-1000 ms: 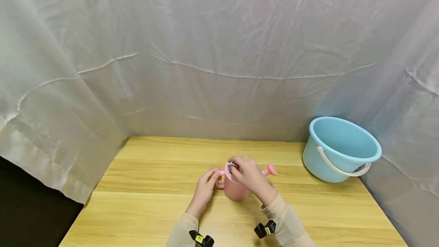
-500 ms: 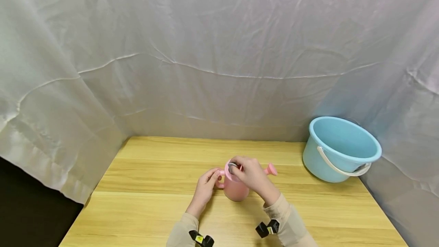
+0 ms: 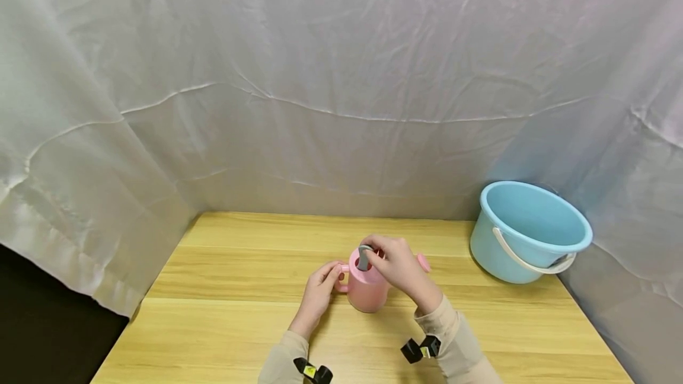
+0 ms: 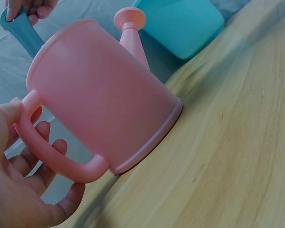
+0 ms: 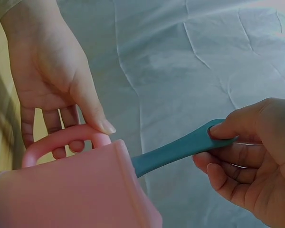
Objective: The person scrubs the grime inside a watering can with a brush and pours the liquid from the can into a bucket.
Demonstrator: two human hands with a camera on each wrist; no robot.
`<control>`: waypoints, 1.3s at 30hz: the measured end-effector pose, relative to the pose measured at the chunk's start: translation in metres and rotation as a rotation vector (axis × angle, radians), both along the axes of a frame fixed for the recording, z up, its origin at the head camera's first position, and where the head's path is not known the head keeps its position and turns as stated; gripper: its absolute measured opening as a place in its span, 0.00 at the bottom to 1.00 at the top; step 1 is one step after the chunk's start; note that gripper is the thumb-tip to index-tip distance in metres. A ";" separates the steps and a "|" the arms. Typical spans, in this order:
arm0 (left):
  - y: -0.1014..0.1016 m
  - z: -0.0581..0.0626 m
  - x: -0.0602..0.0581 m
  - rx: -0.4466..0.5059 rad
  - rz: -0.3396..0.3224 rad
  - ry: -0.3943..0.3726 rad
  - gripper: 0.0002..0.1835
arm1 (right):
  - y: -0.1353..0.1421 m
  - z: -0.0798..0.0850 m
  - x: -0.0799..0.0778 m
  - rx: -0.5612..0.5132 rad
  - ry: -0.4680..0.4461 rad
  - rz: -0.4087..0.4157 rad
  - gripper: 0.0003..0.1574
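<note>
A pink watering can [image 3: 368, 294] stands upright on the wooden table. My left hand [image 3: 318, 290] holds its handle [image 4: 54, 154], thumb on top and fingers around the loop. Between thumb and fingers, my right hand [image 3: 399, 266] pinches the end of a blue-grey handle [image 5: 175, 147] with a hole near its tip. This handle sticks up out of the can's top opening; its lower part is hidden inside the can. In the head view, the right hand covers most of the spout, and only the pink sprinkler head [image 3: 423, 262] shows past it.
A light blue bucket [image 3: 488, 248] with a white carrying handle stands at the table's back right corner. Grey-white cloth [image 3: 341, 153] hangs behind and at the sides. The wooden table [image 3: 213, 325] extends around the can.
My right hand has moved slightly up and right, drawing the blue-grey handle higher, so more of it shows above the can. My left hand has stayed on the can's handle.
</note>
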State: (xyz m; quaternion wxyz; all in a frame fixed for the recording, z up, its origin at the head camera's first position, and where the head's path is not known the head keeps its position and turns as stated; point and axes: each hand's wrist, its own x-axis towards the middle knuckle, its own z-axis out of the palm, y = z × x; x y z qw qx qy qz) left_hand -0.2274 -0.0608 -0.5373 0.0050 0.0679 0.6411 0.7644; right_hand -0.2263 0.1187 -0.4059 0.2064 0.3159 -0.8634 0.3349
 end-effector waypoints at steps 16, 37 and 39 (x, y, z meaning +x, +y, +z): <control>-0.001 -0.001 0.000 -0.012 -0.002 0.010 0.20 | -0.001 -0.018 -0.004 0.043 -0.092 0.028 0.04; -0.001 -0.003 -0.001 -0.003 -0.020 0.016 0.21 | 0.000 -0.024 -0.007 0.114 -0.154 0.021 0.03; -0.001 -0.003 -0.001 -0.003 -0.020 0.017 0.21 | 0.001 -0.024 -0.009 0.124 -0.170 0.022 0.04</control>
